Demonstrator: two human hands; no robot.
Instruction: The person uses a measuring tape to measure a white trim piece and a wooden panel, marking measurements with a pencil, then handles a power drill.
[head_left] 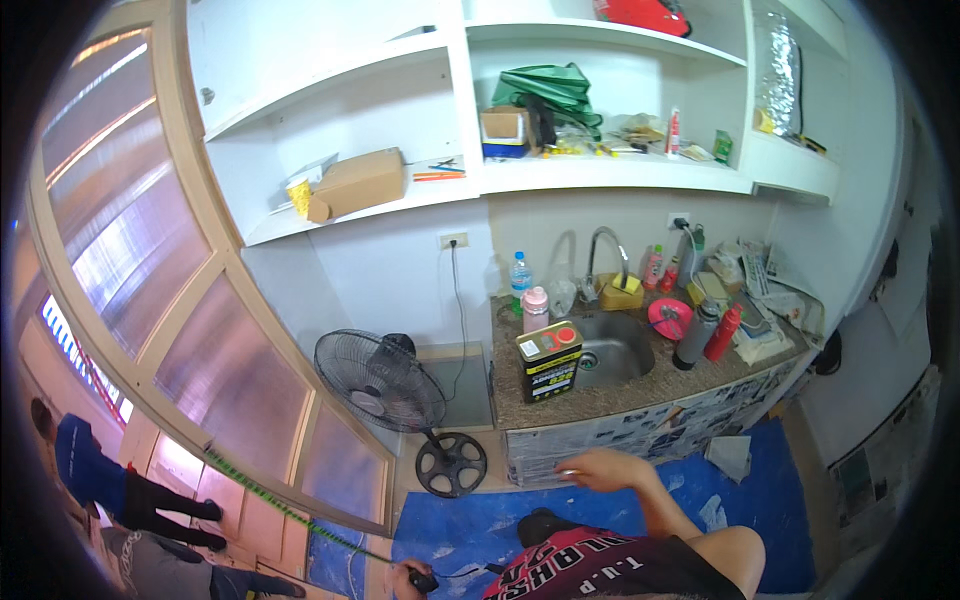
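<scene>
"Left hand (402, 580) first: what has it got?"

"From my remote seat, I see it closed round the dark case of a tape measure (424, 581), so the thing lies right in its grip. Both are nearer the wearer than the standing fan (375, 378)."

"And the blade?"

"Green with dark marks (262, 491). It runs out leftward from the case, passing left of the fan's base, along the foot of the glazed partition (230, 370)."

"Right hand (612, 468)?"

"Right of the fan's base, in front of the desk (620, 395), well apart from the case. Fingers bent, close together, a pale tip showing; I can't tell what they grip, if anything."

"On the desk?"

"A black can (550, 368), right of the fan and just beside the sink (632, 350)."

"Anyone else?"

"Two people (90, 465), left of the fan, past the partition."
</scene>
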